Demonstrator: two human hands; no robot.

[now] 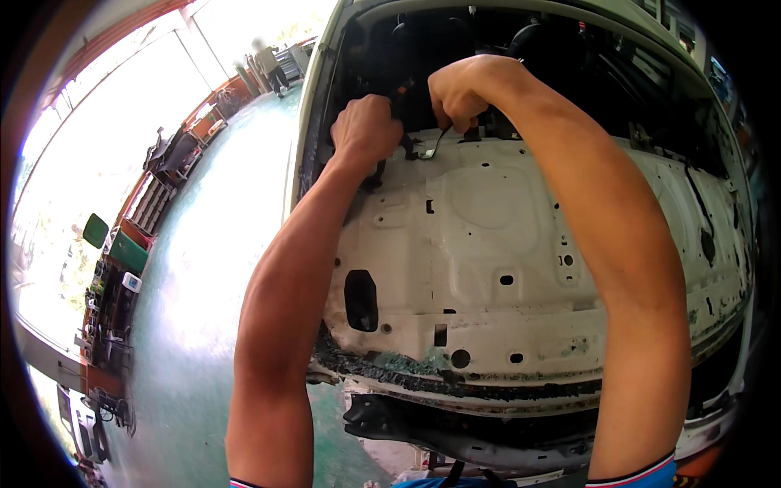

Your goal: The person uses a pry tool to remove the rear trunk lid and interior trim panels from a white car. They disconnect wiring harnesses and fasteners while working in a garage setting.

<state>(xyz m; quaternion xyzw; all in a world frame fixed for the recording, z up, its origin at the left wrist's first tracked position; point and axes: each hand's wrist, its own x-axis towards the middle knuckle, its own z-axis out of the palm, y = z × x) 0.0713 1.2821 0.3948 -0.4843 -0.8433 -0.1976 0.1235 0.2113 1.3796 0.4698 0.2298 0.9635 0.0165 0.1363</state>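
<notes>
My right hand [462, 91] is closed round a slim tool [439, 145] with a flat, shiny tip, perhaps a scraper. Its tip is at the far left edge of a bare cream car body panel [480, 236], and my fingers hide its upper end. Left of it, my left hand [368, 130] is clenched beside the car's left side frame; what it grips, if anything, is hidden. Dark bits of trim or cable [409, 146] show between the two hands. Holes and a large cutout [361, 301] pierce the panel.
The car's pale frame [307, 130] borders the opening, with a dark interior beyond. Rough, flaking dark sealant [390, 366] lines the panel's near edge above a black crossmember [455, 423]. Along the left wall stand equipment and a green bin [128, 250]. A person [267, 65] stands far off.
</notes>
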